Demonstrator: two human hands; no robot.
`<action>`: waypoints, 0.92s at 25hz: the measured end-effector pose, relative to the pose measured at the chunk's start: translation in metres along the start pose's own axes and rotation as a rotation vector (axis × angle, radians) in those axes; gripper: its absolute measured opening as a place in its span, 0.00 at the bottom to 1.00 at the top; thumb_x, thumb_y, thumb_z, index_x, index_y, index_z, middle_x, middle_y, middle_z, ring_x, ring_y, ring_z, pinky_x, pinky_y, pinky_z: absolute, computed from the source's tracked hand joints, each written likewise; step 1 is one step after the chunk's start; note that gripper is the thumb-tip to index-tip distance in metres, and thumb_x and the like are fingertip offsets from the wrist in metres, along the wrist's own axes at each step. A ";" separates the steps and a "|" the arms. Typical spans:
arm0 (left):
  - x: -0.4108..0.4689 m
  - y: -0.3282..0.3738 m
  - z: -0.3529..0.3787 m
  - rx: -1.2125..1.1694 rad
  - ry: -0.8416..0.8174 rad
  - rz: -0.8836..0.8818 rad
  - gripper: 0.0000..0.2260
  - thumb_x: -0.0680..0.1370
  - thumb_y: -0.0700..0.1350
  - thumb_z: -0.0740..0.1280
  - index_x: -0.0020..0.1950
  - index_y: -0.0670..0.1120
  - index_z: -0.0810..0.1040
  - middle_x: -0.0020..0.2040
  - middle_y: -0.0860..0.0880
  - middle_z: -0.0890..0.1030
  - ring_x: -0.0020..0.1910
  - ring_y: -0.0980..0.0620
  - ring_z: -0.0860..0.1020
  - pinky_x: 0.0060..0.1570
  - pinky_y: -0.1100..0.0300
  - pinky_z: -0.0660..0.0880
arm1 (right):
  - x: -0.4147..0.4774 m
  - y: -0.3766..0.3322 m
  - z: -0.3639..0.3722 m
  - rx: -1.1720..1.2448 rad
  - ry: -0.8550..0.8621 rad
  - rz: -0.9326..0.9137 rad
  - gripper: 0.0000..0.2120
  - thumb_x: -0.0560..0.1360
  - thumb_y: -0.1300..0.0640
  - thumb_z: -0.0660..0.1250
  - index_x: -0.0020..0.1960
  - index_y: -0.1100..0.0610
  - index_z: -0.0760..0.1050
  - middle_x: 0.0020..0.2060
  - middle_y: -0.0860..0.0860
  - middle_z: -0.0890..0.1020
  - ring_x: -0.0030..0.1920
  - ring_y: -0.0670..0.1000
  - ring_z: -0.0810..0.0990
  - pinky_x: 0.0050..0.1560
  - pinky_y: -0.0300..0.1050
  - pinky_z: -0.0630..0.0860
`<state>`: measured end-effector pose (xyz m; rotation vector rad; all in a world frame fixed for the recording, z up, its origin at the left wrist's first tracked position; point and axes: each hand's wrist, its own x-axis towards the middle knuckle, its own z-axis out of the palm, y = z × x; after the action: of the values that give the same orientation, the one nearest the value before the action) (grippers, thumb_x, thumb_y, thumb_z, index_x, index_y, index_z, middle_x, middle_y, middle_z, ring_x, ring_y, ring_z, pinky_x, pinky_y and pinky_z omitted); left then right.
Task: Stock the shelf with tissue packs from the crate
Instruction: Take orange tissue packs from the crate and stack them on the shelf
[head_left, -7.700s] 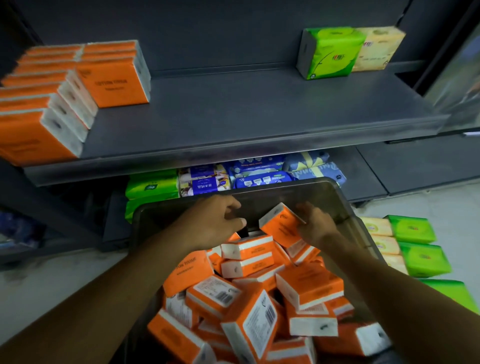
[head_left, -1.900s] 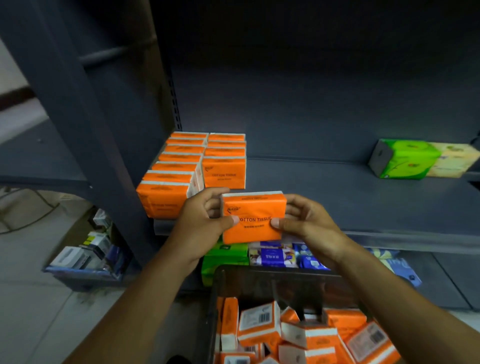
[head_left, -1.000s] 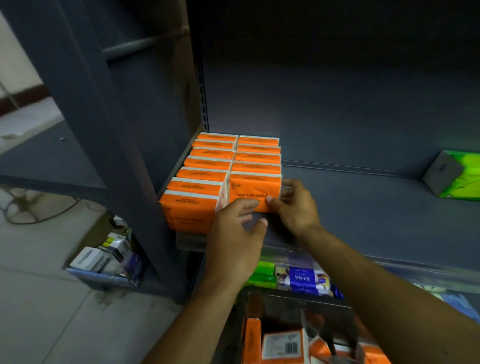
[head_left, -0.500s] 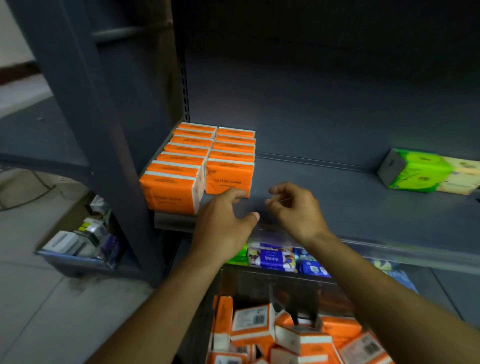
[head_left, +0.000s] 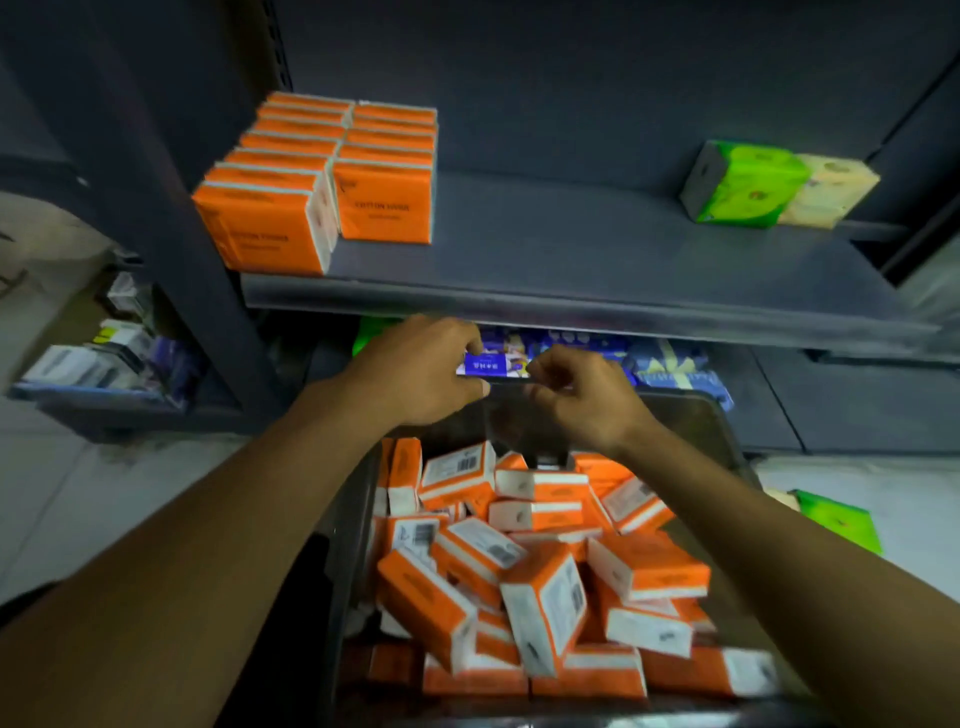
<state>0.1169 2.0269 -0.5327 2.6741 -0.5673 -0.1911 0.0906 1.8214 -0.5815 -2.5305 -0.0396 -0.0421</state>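
The left hand and right hand hung close together over the far edge of the crate, fingers loosely curled, holding nothing. Orange tissue packs lay jumbled in the crate. Two neat rows stood at the left end of the shelf.

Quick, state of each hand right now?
Left hand: open, loosely curled, holding nothing.
Right hand: open, loosely curled, holding nothing.
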 end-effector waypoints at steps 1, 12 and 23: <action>-0.002 0.001 0.008 0.029 -0.038 0.011 0.18 0.72 0.56 0.73 0.59 0.52 0.78 0.57 0.50 0.81 0.55 0.50 0.79 0.53 0.52 0.78 | -0.009 0.009 0.006 -0.010 -0.032 0.035 0.05 0.73 0.54 0.72 0.49 0.52 0.79 0.42 0.49 0.83 0.45 0.51 0.81 0.46 0.44 0.75; -0.008 -0.008 0.057 0.187 -0.384 0.101 0.14 0.75 0.54 0.70 0.58 0.51 0.77 0.53 0.50 0.82 0.48 0.51 0.80 0.47 0.52 0.79 | -0.036 0.080 0.082 -0.494 -0.483 0.107 0.31 0.72 0.57 0.72 0.73 0.50 0.66 0.66 0.53 0.72 0.66 0.57 0.71 0.63 0.51 0.75; 0.026 -0.002 0.054 0.170 -0.416 0.120 0.27 0.74 0.52 0.72 0.72 0.51 0.69 0.64 0.49 0.77 0.59 0.50 0.76 0.51 0.59 0.72 | -0.004 0.078 0.043 -0.236 -0.418 0.101 0.18 0.71 0.54 0.71 0.55 0.48 0.65 0.49 0.52 0.82 0.44 0.54 0.80 0.43 0.46 0.75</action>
<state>0.1300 1.9981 -0.5843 2.7629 -0.9026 -0.7044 0.0902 1.7824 -0.6617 -2.7273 -0.0759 0.5517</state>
